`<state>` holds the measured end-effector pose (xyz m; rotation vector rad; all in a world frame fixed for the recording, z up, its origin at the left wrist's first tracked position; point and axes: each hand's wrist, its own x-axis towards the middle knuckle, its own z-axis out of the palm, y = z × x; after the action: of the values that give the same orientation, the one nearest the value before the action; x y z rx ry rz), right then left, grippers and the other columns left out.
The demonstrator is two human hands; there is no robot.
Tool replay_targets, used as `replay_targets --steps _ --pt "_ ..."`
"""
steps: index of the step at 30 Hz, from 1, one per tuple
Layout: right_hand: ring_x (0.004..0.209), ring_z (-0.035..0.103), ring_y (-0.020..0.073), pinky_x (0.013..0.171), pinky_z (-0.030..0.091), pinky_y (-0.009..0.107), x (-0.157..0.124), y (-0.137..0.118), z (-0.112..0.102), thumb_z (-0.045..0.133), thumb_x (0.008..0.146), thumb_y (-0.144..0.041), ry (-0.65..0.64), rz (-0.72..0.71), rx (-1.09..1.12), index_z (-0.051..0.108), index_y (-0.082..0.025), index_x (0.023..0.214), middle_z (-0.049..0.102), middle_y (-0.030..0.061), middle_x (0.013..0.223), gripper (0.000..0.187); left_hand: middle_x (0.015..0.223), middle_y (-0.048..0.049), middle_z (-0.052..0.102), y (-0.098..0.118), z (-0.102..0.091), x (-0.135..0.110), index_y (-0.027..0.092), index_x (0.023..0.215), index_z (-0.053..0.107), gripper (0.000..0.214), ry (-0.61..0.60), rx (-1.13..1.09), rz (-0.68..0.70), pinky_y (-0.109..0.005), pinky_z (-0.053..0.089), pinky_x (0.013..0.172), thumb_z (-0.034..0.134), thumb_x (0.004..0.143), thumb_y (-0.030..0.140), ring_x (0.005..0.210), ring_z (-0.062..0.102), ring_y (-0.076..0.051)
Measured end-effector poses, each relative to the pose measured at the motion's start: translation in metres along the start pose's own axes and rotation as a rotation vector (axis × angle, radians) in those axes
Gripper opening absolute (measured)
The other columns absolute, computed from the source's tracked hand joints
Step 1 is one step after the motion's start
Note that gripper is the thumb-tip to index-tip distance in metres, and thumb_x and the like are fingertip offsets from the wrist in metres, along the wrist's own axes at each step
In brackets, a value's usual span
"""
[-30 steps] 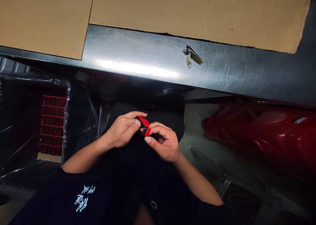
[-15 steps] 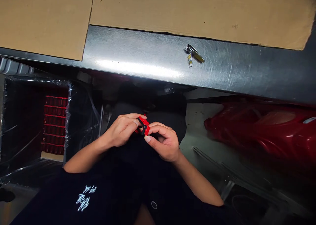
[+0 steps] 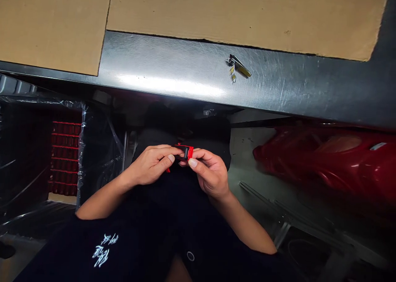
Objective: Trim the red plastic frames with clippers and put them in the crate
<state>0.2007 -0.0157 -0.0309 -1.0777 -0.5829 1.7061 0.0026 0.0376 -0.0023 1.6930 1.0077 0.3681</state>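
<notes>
A small red and black plastic part [image 3: 189, 151] is held between my hands, above my lap. My left hand [image 3: 154, 163] grips its left side, with the index finger lying along the dark inner face. On the right end, my right hand [image 3: 212, 171] pinches the red edge between thumb and fingers. Fingers cover much of the part, so its full shape is hidden. A bit of red shows below my left fingers. Beyond, on the metal table edge, lies a nail clipper [image 3: 238, 66] with its lever swung out.
Cardboard sheets [image 3: 241, 16] cover the far part of the metal table [image 3: 148, 63]. To the left stands a plastic-lined box [image 3: 81, 150] holding rows of red parts [image 3: 65, 158]. Large glossy red bodywork [image 3: 328, 158] lies at the right, beside metal rails [image 3: 262, 199].
The red and black part has turned in my hands, so its dark inner side now faces up more. Both hands still hold it. The whole view has shifted slightly.
</notes>
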Motion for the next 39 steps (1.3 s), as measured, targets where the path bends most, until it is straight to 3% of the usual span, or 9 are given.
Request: replay_targets --steps 5,12,17,22,28,31,35,39 --pt "0.069 0.074 0.0154 0.072 0.063 0.028 0.002 -0.005 0.003 0.089 0.075 -0.044 0.061 0.133 0.097 0.076 -0.021 0.082 0.075 0.0 0.075 0.027 0.112 -0.0095 0.08 0.001 0.0 -0.001 0.019 0.124 0.074 0.041 0.003 0.014 -0.026 -0.027 0.058 0.077 0.045 0.105 0.041 0.086 0.075 -0.017" --pt "0.06 0.07 0.0116 0.062 0.061 0.022 0.007 -0.012 0.008 0.09 0.072 -0.045 0.08 0.229 0.203 0.074 -0.019 0.077 0.073 -0.0005 0.065 0.031 0.1 -0.0066 0.082 0.001 -0.002 -0.004 0.018 0.129 0.071 0.041 -0.067 -0.027 -0.055 -0.024 0.058 0.07 0.048 0.104 0.041 0.075 0.076 -0.015" --pt "0.063 0.074 0.0161 0.064 0.064 0.028 0.005 -0.005 0.004 0.089 0.073 -0.047 0.099 0.16 0.051 0.073 -0.02 0.081 0.075 0.0003 0.068 0.033 0.111 -0.0087 0.081 -0.004 0.0 -0.004 0.02 0.12 0.075 0.037 0.064 0.045 0.003 -0.028 0.061 0.081 0.055 0.1 0.043 0.094 0.078 -0.02" --pt "0.071 0.075 0.0166 0.069 0.063 0.028 0.002 -0.004 0.003 0.086 0.079 -0.038 0.061 -0.026 -0.12 0.075 -0.022 0.082 0.077 0.0011 0.08 0.019 0.119 -0.0117 0.078 -0.005 0.004 -0.004 0.018 0.122 0.073 0.041 0.077 0.023 -0.011 -0.029 0.061 0.079 0.064 0.094 0.047 0.098 0.077 -0.022" --pt "0.067 0.068 0.0144 0.058 0.056 0.024 0.0 -0.012 0.007 0.082 0.081 -0.03 0.024 -0.134 -0.34 0.078 -0.023 0.078 0.076 0.0026 0.08 0.009 0.126 -0.0133 0.075 -0.002 0.003 -0.002 0.018 0.106 0.078 0.037 0.108 -0.014 -0.034 -0.038 0.056 0.101 0.07 0.09 0.05 0.115 0.073 -0.027" --pt "0.065 0.069 0.015 0.059 0.058 0.026 0.001 -0.012 0.008 0.083 0.08 -0.034 -0.003 -0.06 -0.314 0.078 -0.022 0.076 0.076 0.0029 0.076 0.015 0.118 -0.0105 0.077 0.002 0.003 -0.001 0.018 0.094 0.077 0.031 0.061 -0.02 -0.019 -0.032 0.055 0.095 0.062 0.097 0.045 0.108 0.074 -0.022" --pt "0.06 0.071 0.0156 0.061 0.062 0.027 0.004 -0.009 0.009 0.089 0.073 -0.042 0.012 0.108 -0.205 0.075 -0.02 0.069 0.074 0.002 0.066 0.026 0.096 -0.0068 0.074 0.008 0.007 0.0 0.017 0.082 0.071 0.043 -0.006 -0.007 -0.013 -0.027 0.052 0.081 0.041 0.106 0.036 0.086 0.069 -0.015" --pt "0.057 0.071 0.0156 0.058 0.062 0.026 0.005 -0.008 0.009 0.093 0.066 -0.045 0.052 0.195 -0.144 0.075 -0.019 0.068 0.073 0.0015 0.063 0.032 0.094 -0.0072 0.072 0.007 0.01 0.001 0.015 0.081 0.069 0.046 -0.03 -0.003 -0.03 -0.029 0.051 0.079 0.038 0.107 0.037 0.083 0.065 -0.016"
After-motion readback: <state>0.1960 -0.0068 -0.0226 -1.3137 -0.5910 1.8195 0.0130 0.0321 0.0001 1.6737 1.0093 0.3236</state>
